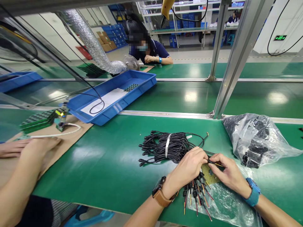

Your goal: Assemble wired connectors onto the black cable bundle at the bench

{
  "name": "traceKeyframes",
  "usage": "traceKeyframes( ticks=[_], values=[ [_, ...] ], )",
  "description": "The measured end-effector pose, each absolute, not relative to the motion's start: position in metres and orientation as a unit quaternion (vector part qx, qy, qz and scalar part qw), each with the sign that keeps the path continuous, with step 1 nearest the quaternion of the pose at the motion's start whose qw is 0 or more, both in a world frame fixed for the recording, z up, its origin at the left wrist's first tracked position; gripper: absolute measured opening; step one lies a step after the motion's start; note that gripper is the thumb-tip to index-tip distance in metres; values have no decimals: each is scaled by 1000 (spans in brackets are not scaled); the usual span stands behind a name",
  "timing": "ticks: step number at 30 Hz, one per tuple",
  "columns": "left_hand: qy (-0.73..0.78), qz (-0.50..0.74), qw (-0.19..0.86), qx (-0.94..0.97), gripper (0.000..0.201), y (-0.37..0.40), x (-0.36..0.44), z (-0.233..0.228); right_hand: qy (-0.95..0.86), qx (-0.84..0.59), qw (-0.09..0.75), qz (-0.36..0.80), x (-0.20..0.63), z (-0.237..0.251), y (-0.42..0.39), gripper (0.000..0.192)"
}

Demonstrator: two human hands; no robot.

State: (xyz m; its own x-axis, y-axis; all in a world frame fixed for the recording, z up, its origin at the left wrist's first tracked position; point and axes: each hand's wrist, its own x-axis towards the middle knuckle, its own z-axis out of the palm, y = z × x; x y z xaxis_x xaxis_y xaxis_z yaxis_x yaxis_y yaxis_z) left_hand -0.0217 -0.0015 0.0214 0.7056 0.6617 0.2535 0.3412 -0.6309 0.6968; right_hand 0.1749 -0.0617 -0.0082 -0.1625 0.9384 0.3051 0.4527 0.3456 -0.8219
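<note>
Green matting covers the surface [106, 164], with a blue tray [132, 85] far left and a clear bag [258, 138] of dark parts at the right. Near the front edge, the left hand [189, 167] and right hand [227, 171] meet over a small yellow-green board [209, 176], fingers [201, 157] pinched shut on a thin wire [216, 163]. Just beyond lies a black cable bundle [170, 146], with loose connector leads [196, 192] on a plastic sheet [227, 205] below.

An electronics assembly factory is shown: green conveyor worktop [189, 97], blue parts tray [142, 86] at 11 o'clock, stacked circuit boards [38, 121] at 9 o'clock, bundled cables [165, 146] centrally.
</note>
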Motion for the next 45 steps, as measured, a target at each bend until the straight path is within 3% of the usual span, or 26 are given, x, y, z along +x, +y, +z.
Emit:
traceKeyframes(
  ticks=[14, 17, 20, 24, 27, 30, 32, 37, 42, 45],
  values=[
    [276, 291, 317, 859, 23, -1, -18, 12, -730, -443, 454, 255, 165, -9, -60, 8],
    [267, 292, 316, 862, 23, -1, -21, 23, -758, -427, 431, 238, 172, 1, -59, 6],
    [255, 278, 299, 877, 21, 0, -31, 40, -809, -398, 394, 178, 195, 22, -64, 18],
    [230, 202, 273, 912, 21, 3, -50, 57, -792, -406, 454, 42, 252, 49, -73, 26],
    [236, 145, 246, 929, 27, 2, -53, 54, -764, -547, 341, -23, 288, 51, -68, 36],
    [289, 189, 177, 922, 22, -3, -40, 42, -769, -620, 157, -10, 302, 37, -59, 28],
    [324, 237, 132, 906, 23, -5, -27, 33, -777, -622, 97, 0, 300, 25, -56, 23],
    [366, 201, 81, 905, 25, -3, -5, 24, -771, -629, 95, 24, 289, 12, -58, 19],
    [289, 143, 64, 945, 5, -5, -2, 23, -774, -618, 115, 77, 290, 18, -58, 12],
    [289, 124, 47, 948, 12, -6, -4, 18, -761, -630, 127, 90, 289, 20, -58, 12]
  ],
)
